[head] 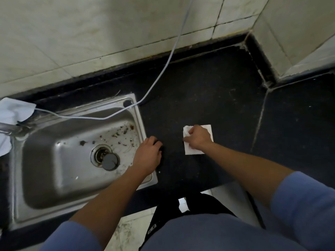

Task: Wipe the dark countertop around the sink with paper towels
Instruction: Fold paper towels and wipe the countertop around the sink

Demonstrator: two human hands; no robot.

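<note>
Head view: right hand, fingers pinching the paper towel on the dark surface beside the sink; left hand, fingers curled empty at its rim. The towel may bunch and smear grit.

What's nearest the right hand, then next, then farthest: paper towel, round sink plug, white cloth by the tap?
1. The paper towel, right under the right hand.
2. The round sink plug, to its left in the basin.
3. The white cloth, at the far left edge.
</note>
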